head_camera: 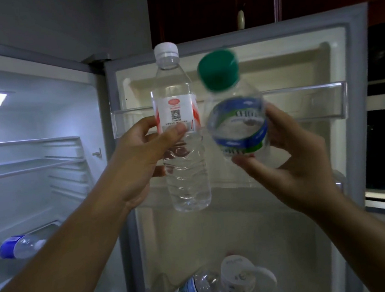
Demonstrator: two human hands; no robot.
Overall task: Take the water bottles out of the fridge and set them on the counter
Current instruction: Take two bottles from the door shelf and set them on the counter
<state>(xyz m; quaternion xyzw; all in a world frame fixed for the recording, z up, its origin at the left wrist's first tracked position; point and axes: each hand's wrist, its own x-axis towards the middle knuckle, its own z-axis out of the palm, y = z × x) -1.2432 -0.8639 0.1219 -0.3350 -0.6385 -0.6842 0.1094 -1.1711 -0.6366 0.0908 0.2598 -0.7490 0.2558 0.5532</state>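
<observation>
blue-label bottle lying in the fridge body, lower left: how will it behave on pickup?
The blue-label bottle lies on its side on a shelf, so a nudge would probably roll it. It looks like thin clear plastic, likely to dent under a hard squeeze. Its fill level is hard to read, so weight is uncertain. Straight from the fridge, it may be slightly slick.

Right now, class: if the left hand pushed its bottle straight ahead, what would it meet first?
Probably the clear door shelf rail behind the white-capped bottle in the left hand; depth is unclear.
</observation>
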